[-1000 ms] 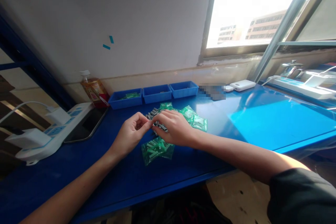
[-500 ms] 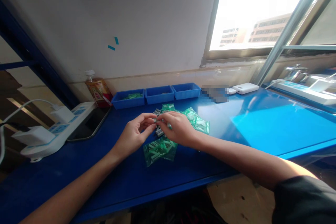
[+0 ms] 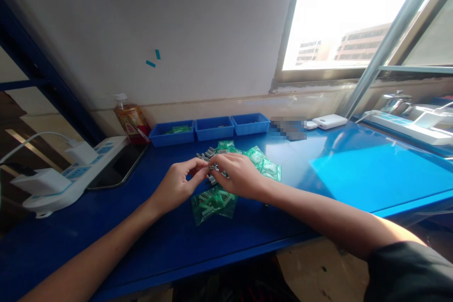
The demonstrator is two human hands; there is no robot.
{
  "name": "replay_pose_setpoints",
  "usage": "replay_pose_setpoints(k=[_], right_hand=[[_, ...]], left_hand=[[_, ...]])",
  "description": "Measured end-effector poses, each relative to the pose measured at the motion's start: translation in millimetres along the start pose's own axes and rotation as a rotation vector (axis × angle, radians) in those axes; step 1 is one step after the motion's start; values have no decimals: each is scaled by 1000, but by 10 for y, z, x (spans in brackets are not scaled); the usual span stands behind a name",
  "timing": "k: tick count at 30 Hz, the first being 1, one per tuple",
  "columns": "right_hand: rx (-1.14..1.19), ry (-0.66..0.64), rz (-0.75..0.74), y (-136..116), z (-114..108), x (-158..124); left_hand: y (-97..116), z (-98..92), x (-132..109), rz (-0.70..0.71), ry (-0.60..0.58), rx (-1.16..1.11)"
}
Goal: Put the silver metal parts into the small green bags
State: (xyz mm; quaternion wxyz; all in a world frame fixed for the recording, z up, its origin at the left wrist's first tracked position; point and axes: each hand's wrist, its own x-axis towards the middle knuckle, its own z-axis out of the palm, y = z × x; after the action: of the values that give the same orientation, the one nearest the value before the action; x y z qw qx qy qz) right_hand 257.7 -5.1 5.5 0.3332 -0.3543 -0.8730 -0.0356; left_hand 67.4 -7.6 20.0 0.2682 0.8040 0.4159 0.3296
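My left hand [image 3: 182,180] and my right hand [image 3: 239,172] meet fingertip to fingertip over the middle of the blue table. Both are closed in a pinch around a small silvery metal part [image 3: 213,167], mostly covered by the fingers. Behind and under them lies a heap of short grey metal pieces [image 3: 208,152], partly hidden by my hands. A green plastic bag [image 3: 215,203] with slim pieces inside lies just in front of my hands. More green bags [image 3: 264,163] lie beyond my right hand.
Three blue bins [image 3: 214,129] stand in a row by the wall; the left one holds green bags. At left are a bottle [image 3: 130,120], a dark phone [image 3: 118,170] and a white power strip [image 3: 79,172]. A white device [image 3: 330,121] lies at the back right.
My fingertips have shifted slightly, and more of the grey metal heap shows behind my left hand. The view has moved a little; the bags and bins lie as before.
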Motion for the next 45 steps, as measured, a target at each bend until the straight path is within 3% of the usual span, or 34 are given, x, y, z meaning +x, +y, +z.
replay_pose_setpoints(k=[4,6,8,10,12,15,18,25,30,33,38,45], right_hand=[[-79,13,-70,15,-38,43],[-154,37,-28,126,-125,131],[-252,101,118,331,-258,230],[-346,164,374,584,-405,283],[-412,175,589,798,-516,255],[-384,43,710,897,-557,131],[-299,-63,613,735,-482,68],[-97,-184,182,243,-265,108],[3,-143,-75,105,-102,39],[11,-95,-205,59,-37,22],[-3,-39,-277,52,-10,26],[8,-29,-216,60,30,15]], left_hand=[[16,-28,9,16,-56,54],[-34,-60,22,25,-48,146],[-124,-113,38,42,-23,280],[-231,-180,52,63,-18,425],[-325,-243,57,66,-76,530],[-401,-292,58,27,-198,570],[-412,-276,65,-5,-235,551],[-383,-158,67,44,-186,485],[-208,-79,24,-44,-109,135],[-97,-46,3,-62,-142,-76],[-55,-3,-13,-83,-218,-227],[-65,-7,0,-91,-214,-291]])
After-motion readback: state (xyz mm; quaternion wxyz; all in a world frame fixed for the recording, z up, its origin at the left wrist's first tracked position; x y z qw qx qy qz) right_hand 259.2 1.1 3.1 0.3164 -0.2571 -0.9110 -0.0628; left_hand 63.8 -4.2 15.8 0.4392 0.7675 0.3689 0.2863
